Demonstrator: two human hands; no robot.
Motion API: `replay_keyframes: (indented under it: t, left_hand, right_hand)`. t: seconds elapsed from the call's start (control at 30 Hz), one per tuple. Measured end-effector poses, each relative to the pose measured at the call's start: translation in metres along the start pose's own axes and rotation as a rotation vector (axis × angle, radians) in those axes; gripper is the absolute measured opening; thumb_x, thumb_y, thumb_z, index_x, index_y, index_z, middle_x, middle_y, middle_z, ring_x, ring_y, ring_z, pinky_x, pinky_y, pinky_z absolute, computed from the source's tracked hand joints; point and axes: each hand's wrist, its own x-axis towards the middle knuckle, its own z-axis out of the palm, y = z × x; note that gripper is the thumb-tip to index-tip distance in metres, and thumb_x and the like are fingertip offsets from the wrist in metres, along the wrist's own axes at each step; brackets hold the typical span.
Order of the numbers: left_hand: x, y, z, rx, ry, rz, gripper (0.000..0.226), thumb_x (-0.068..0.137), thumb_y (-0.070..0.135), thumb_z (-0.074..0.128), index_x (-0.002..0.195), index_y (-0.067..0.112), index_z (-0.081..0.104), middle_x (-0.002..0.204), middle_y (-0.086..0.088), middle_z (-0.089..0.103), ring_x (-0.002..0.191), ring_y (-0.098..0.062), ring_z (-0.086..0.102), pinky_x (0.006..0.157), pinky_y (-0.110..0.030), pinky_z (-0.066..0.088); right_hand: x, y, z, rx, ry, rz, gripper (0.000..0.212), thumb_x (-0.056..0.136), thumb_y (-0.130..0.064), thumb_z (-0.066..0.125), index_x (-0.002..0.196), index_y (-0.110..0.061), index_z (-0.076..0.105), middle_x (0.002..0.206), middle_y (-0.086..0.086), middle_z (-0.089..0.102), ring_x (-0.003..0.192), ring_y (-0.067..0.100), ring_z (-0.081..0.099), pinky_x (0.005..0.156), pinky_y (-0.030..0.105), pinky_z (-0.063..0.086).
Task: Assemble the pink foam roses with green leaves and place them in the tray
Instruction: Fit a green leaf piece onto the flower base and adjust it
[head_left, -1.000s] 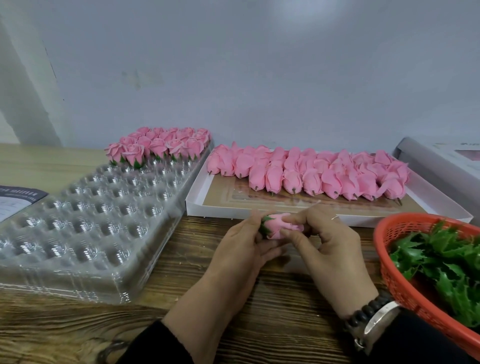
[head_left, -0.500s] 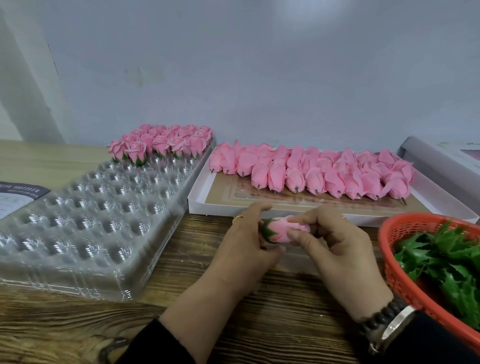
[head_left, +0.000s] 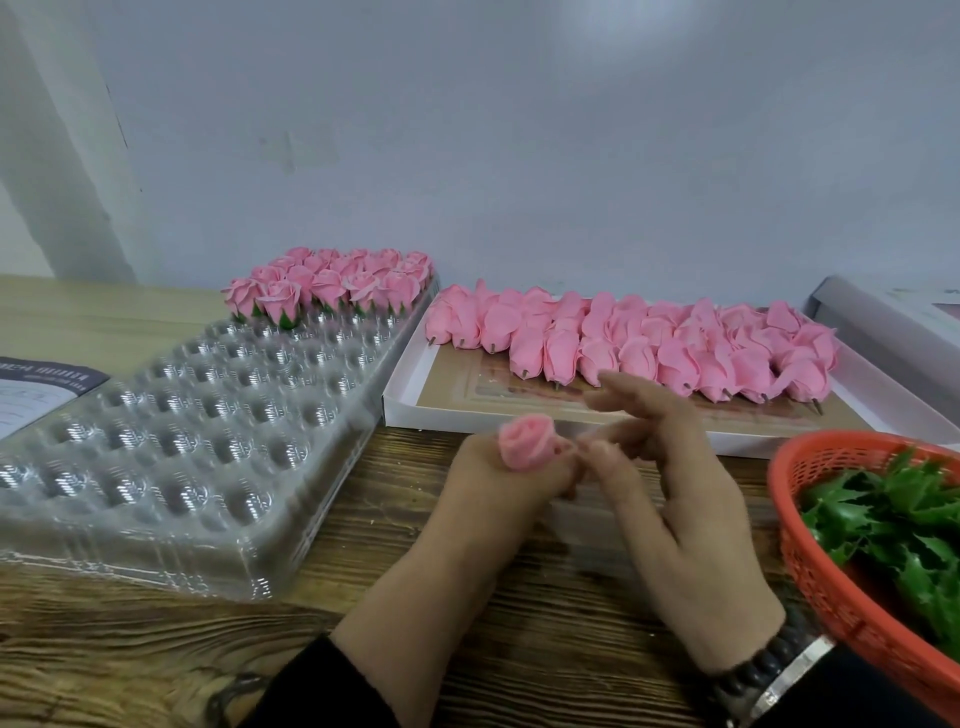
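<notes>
Rose turned upright in the left hand, right hand letting go

The left hand (head_left: 511, 480) grips the pink rose (head_left: 525, 441), now bloom-up where a moment ago it lay sideways between both hands; the right hand (head_left: 670, 488) has loosened, fingers straight and holding nothing; the leaf seems seated, though the fingers hide it; the rose looks ready for the clear tray (head_left: 171, 447) at nine o'clock, partly filled at eleven; bare buds (head_left: 639, 345) lie at one o'clock, the leaf basket (head_left: 810, 561) at three; nothing blocks the way.
</notes>
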Motion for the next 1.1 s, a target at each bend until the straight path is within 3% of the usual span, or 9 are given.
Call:
replay_keyframes:
  t: [0.07,0.2,0.33,0.43,0.5,0.7,0.83,0.93,1.1]
  left_hand:
    - [0.002,0.0,0.001,-0.233,0.083,-0.066,0.029,0.07,0.024,0.072,0.084,-0.001,0.067,0.1,-0.025,0.066,0.093,-0.04,0.06,0.085,-0.046,0.048]
    - [0.005,0.003,0.005,-0.546,0.156,-0.148,0.008,0.074,0.019,0.074,0.07,0.013,0.07,0.1,-0.019,0.062,0.098,-0.028,0.056,0.091,-0.036,0.042]
    - [0.003,0.0,0.009,-0.63,0.073,-0.211,0.049,0.065,0.029,0.08,0.104,0.006,0.06,0.099,-0.018,0.051,0.098,-0.029,0.051,0.094,-0.039,0.041]
    - [-0.002,0.0,0.016,-0.643,0.031,-0.204,0.043,0.058,0.038,0.079,0.088,0.009,0.068,0.092,-0.015,0.063,0.1,-0.03,0.061,0.1,-0.045,0.044]
    - [-0.002,-0.001,0.017,-0.645,0.018,-0.215,0.054,0.06,0.04,0.072,0.1,0.004,0.064,0.101,-0.017,0.064,0.109,-0.032,0.06,0.104,-0.046,0.041]
    - [-0.001,0.003,0.01,-0.679,-0.063,-0.232,0.051,0.065,0.033,0.07,0.103,0.001,0.064,0.094,-0.017,0.066,0.096,-0.028,0.065,0.088,-0.034,0.054]
    - [0.002,0.003,0.008,-0.679,-0.058,-0.2,0.035,0.067,0.029,0.067,0.09,0.002,0.068,0.089,-0.019,0.068,0.083,-0.027,0.068,0.077,-0.031,0.057]
    - [0.003,0.001,0.007,-0.65,-0.02,-0.165,0.028,0.065,0.029,0.068,0.077,0.005,0.069,0.082,-0.018,0.068,0.083,-0.028,0.067,0.082,-0.035,0.056]
    - [0.002,-0.001,0.008,-0.61,0.064,-0.14,0.024,0.059,0.037,0.069,0.054,0.013,0.067,0.063,-0.011,0.064,0.065,-0.025,0.065,0.071,-0.038,0.055]
  right_hand:
    - [-0.001,0.002,0.002,0.038,0.055,0.063,0.027,0.085,-0.035,0.054,0.11,-0.04,0.047,0.102,-0.018,0.058,0.091,0.004,0.059,0.078,0.012,0.045]
    - [0.001,0.004,0.013,0.048,-0.019,0.103,0.041,0.072,-0.02,0.072,0.094,-0.042,0.046,0.096,-0.018,0.059,0.088,0.002,0.059,0.076,0.007,0.043]
    - [0.0,0.002,0.021,0.04,-0.113,0.146,0.039,0.069,-0.03,0.07,0.094,-0.042,0.043,0.09,-0.017,0.057,0.088,-0.001,0.058,0.071,0.005,0.042]
    - [0.0,0.002,0.022,0.0,-0.114,0.173,0.044,0.069,-0.022,0.07,0.09,-0.045,0.039,0.086,-0.019,0.055,0.087,-0.002,0.056,0.07,0.006,0.041]
    - [0.0,0.002,0.021,-0.023,-0.099,0.163,0.04,0.069,-0.02,0.071,0.088,-0.042,0.043,0.083,-0.017,0.057,0.084,0.0,0.057,0.069,0.008,0.042]
    - [0.003,-0.002,0.019,0.217,-0.096,0.308,0.023,0.061,-0.025,0.071,0.077,-0.03,0.055,0.069,-0.01,0.06,0.059,0.001,0.052,0.057,0.011,0.041]
    - [0.005,-0.001,0.017,0.388,-0.165,0.378,0.017,0.07,-0.018,0.075,0.083,-0.018,0.064,0.066,-0.003,0.063,0.061,0.006,0.056,0.058,0.016,0.046]
    - [0.003,0.0,0.018,0.372,-0.186,0.381,0.032,0.07,-0.021,0.075,0.099,-0.029,0.065,0.079,-0.005,0.067,0.07,0.01,0.062,0.065,0.015,0.048]
    - [0.002,0.002,0.02,0.181,-0.142,0.306,0.05,0.062,-0.017,0.08,0.09,-0.047,0.052,0.086,-0.016,0.061,0.073,0.007,0.06,0.067,0.012,0.046]
